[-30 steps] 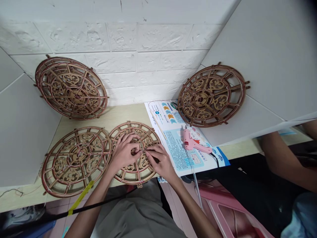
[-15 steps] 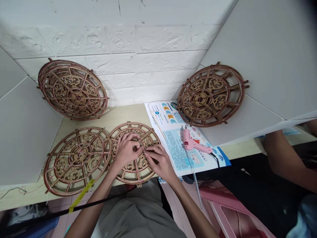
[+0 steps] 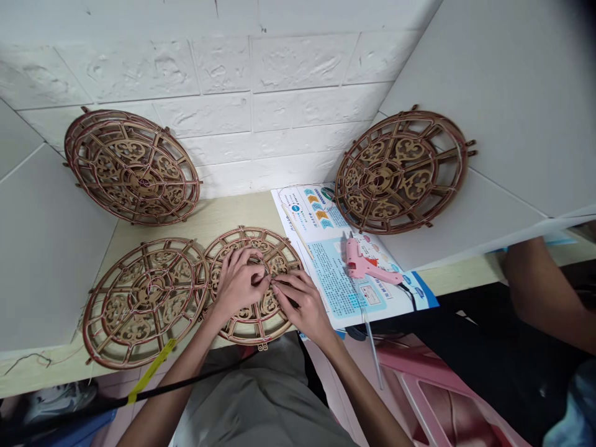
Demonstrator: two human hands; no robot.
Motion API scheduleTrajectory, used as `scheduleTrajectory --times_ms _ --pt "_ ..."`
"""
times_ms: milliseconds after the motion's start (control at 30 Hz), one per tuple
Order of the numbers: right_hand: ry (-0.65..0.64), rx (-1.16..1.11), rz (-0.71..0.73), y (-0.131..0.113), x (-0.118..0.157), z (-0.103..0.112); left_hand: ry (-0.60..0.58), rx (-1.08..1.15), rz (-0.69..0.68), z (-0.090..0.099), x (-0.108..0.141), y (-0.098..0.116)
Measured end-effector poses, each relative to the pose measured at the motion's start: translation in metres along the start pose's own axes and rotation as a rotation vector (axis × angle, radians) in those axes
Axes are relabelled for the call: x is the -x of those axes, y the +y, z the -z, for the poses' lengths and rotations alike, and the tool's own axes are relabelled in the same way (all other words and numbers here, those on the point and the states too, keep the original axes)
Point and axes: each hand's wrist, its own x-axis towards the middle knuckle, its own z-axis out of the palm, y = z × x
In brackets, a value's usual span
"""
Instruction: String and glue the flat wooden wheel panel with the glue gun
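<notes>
A round, bronze-coloured lattice disc (image 3: 246, 332) with scrollwork lies flat at the table's front edge, with thin wire running along its ribs. Over its middle, my left hand (image 3: 239, 279) is closed in a pinch, thumb and forefinger together. From the right, my right hand (image 3: 302, 301) meets it fingertip to fingertip, also pinching. Between the fingertips is what looks like a thin wire; the fingers mostly hide it. A second lattice disc (image 3: 146, 298) lies to the left, its rim touching or overlapping the first.
More lattice discs lean at the back left (image 3: 135, 174) and against the right-hand panel (image 3: 403, 174). A pink glue gun (image 3: 367, 264) with a clear glue stick rests on a printed sheet (image 3: 326, 273). A black strap (image 3: 162, 386) crosses my left forearm. Another person's arm (image 3: 544, 292) is at far right.
The camera view has shifted slightly. My hands stay pinched together over the same spot on the disc, with only tiny finger movement.
</notes>
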Motion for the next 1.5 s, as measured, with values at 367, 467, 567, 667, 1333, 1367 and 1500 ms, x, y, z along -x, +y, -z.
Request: scheduleTrajectory --times_ms 367,467,567,667,1333,1367,1500 --pt "-0.019 0.016 0.002 0.0028 0.0023 -0.0009 -0.024 0.005 -0.014 -0.0024 0.0009 -0.0032" --pt "-0.02 0.01 0.001 0.0022 0.0011 -0.0004 -0.031 0.001 -0.013 -0.0028 0.0005 -0.0039" --pt "-0.009 -0.006 0.005 0.002 0.0 0.0 -0.052 0.005 -0.005 -0.002 0.0003 -0.0044" --pt "-0.004 -0.014 0.005 0.0021 -0.0005 0.0001 -0.07 0.009 -0.004 -0.0011 0.0003 -0.0047" --pt "-0.022 -0.009 -0.022 0.0026 -0.0006 -0.0012 -0.055 0.021 0.033 -0.0032 -0.0018 -0.0034" --pt "-0.021 -0.012 -0.022 0.0028 -0.0005 -0.0013 -0.057 0.027 0.034 -0.0029 -0.002 -0.0037" --pt "-0.013 -0.027 -0.023 0.0044 0.0006 -0.0016 -0.066 0.093 0.081 -0.0014 -0.0032 -0.0053"
